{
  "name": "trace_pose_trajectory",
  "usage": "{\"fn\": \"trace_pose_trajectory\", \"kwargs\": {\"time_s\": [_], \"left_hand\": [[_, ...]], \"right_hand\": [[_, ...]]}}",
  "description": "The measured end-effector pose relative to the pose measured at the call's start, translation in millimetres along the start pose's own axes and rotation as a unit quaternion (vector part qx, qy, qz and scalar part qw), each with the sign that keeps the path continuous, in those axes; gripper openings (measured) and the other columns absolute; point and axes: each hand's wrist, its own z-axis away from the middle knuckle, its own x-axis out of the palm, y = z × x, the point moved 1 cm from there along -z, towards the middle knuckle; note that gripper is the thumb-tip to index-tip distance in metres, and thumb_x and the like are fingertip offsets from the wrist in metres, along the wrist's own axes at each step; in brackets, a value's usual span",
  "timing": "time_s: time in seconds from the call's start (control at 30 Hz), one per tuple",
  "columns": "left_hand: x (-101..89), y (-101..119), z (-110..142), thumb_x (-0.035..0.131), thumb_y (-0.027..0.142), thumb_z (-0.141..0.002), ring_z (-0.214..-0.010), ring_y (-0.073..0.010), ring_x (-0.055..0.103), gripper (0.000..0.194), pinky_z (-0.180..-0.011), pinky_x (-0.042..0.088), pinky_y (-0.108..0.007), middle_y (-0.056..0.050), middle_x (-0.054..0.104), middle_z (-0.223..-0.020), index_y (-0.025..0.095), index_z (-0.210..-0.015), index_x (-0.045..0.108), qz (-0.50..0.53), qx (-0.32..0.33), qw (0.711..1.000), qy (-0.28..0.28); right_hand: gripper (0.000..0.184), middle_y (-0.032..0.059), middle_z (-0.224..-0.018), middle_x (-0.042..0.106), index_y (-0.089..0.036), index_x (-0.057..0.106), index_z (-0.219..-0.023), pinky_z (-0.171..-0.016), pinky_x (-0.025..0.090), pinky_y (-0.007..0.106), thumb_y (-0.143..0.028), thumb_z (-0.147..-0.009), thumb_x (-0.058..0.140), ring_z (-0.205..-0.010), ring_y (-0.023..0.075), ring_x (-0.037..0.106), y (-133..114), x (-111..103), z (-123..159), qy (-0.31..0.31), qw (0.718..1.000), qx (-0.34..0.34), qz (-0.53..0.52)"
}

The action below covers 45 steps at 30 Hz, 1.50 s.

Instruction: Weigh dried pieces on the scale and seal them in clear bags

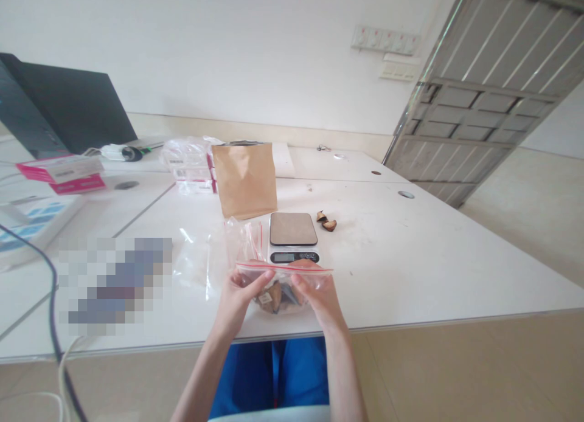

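Note:
A clear zip bag (283,306) with a red seal line hangs between my two hands at the front of the table. Brown, dried-looking pieces lie inside it, one with a small white label. My left hand (244,291) pinches the bag near the left of its seal. On the other side, my right hand (319,291) grips it with thumb and fingers closed. Just beyond the bag stands a digital kitchen scale (293,229), its pan bare. Two brown dried pieces (328,225) rest on the table right of the scale.
A brown paper bag (246,182) stands behind the scale. More clear plastic bags (244,239) lie to its front left. Pink-and-white boxes (194,166) are stacked farther back. A black cable (53,312) runs down the left side; a dark monitor (68,106) stands beyond.

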Motion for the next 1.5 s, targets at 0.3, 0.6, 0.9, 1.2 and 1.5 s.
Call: {"fn": "trace_pose_trajectory", "kwargs": {"time_s": [0.3, 0.6, 0.9, 1.2, 1.5], "left_hand": [[15.1, 6.3, 5.4, 0.076, 0.038, -0.068, -0.068, -0.0156, 0.064, 0.024, -0.063, 0.049, -0.021, -0.003, 0.071, -0.071, 0.015, -0.073, 0.071, -0.034, 0.027, 0.998, 0.037], [11.9, 10.7, 5.2, 0.075, 0.039, -0.069, -0.075, -0.0166, 0.065, 0.026, -0.069, 0.051, -0.023, -0.004, 0.071, -0.080, 0.015, -0.080, 0.071, -0.073, 0.034, 0.997, -0.019], [22.2, 8.0, 6.7, 0.073, 0.038, -0.070, -0.072, -0.0160, 0.064, 0.025, -0.066, 0.050, -0.023, -0.005, 0.069, -0.072, 0.014, -0.071, 0.069, -0.077, 0.043, 0.996, -0.013], [22.2, 8.6, 5.3, 0.069, 0.039, -0.074, -0.068, -0.0140, 0.062, 0.025, -0.064, 0.048, -0.022, -0.003, 0.068, -0.070, 0.014, -0.069, 0.067, -0.113, 0.072, 0.991, -0.001], [26.6, 6.8, 5.3, 0.065, 0.039, -0.077, -0.069, -0.0134, 0.059, 0.024, -0.065, 0.045, -0.021, -0.002, 0.066, -0.069, 0.015, -0.072, 0.067, -0.150, 0.090, 0.984, 0.013]], "right_hand": [[0.019, 0.0006, -0.067, 0.062, -0.017, 0.064, -0.069, -0.060, 0.047, 0.027, -0.035, -0.073, 0.069, -0.063, 0.0147, 0.058, -0.9, 3.8, -0.5, 0.098, 0.993, -0.058, 0.029], [0.022, 0.0050, -0.080, 0.069, -0.017, 0.072, -0.080, -0.067, 0.050, 0.031, -0.038, -0.077, 0.067, -0.076, 0.0195, 0.062, 0.5, -3.9, -1.2, 0.040, 0.998, -0.051, 0.016], [0.025, 0.0074, -0.088, 0.071, -0.017, 0.072, -0.089, -0.070, 0.053, 0.035, -0.038, -0.077, 0.067, -0.076, 0.0208, 0.064, 3.6, -9.5, -0.8, -0.006, 0.999, -0.052, 0.016], [0.019, 0.0040, -0.076, 0.069, -0.017, 0.072, -0.076, -0.072, 0.051, 0.033, -0.036, -0.075, 0.070, -0.076, 0.0192, 0.063, 0.5, -3.0, -1.5, 0.065, 0.996, -0.060, 0.028], [0.014, 0.0004, -0.069, 0.065, -0.018, 0.072, -0.074, -0.063, 0.049, 0.026, -0.033, -0.075, 0.070, -0.067, 0.0143, 0.061, 2.7, -4.7, -1.2, 0.084, 0.995, -0.052, 0.005]]}}
